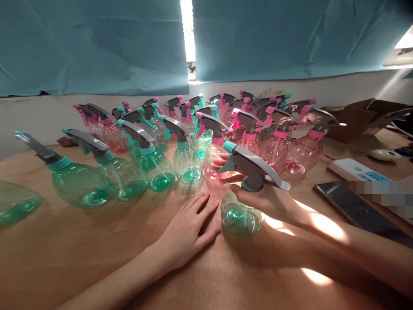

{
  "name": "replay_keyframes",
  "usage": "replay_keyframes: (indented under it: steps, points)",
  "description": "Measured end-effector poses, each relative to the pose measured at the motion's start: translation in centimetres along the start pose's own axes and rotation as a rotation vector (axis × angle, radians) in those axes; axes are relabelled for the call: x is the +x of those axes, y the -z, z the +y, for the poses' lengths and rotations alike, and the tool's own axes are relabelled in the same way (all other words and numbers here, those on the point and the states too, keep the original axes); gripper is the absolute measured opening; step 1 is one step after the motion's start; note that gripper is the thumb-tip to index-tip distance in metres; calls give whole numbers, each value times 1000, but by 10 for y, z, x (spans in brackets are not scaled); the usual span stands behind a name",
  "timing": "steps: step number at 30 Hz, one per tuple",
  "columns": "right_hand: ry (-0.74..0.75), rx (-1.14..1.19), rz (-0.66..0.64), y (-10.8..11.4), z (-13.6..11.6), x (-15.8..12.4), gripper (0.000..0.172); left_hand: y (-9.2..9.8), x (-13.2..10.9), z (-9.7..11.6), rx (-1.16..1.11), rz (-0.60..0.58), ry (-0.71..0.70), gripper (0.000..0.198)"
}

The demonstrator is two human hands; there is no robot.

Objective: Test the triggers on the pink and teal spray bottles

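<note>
My right hand (254, 193) is wrapped round the neck of a green spray bottle (241, 217), just under its grey trigger head, which points up and to the left. The bottle is close to upright, over the table right of my left hand. My left hand (190, 228) lies flat on the wooden table (97, 254), fingers spread, holding nothing. Beyond both hands, several spray bottles stand in rows: green ones with teal collars, such as one green bottle (157, 170), at the left, and pink bottles (305, 150) at the right.
A dark phone (355, 211) and a white power strip (358, 170) lie at the right. Behind them are a white mouse (385, 155) and an open cardboard box (351, 118). Part of another green bottle (17, 202) shows at the left edge. Blue curtains (90, 47) hang behind.
</note>
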State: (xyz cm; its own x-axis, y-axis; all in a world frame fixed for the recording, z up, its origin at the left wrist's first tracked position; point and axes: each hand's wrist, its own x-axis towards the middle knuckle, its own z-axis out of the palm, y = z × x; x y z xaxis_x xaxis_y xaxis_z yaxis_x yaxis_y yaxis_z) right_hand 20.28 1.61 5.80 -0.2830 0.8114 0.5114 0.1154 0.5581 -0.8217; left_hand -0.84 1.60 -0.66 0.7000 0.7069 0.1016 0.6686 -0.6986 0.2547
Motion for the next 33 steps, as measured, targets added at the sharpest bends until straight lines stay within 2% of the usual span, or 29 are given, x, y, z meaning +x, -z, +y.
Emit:
replay_keyframes:
  steps: [5,12,18,24,29,33]
  points:
    - [17,-42,-17,1,-2,1,21,-2,-1,-2,11,28,-6,52]
    - [-16,-13,-18,2,1,0,37,-5,-3,-3,21,42,-19,52]
    - [-18,-17,-29,3,1,0,35,-5,-2,-3,6,58,-20,52]
    - [8,-59,-27,3,1,1,19,-3,-1,-2,4,43,-13,52]
    - [9,-60,-33,3,1,0,32,-4,-2,-2,26,35,-9,52]
    - [12,-88,-30,3,0,2,30,-4,-2,-3,33,32,-10,53]
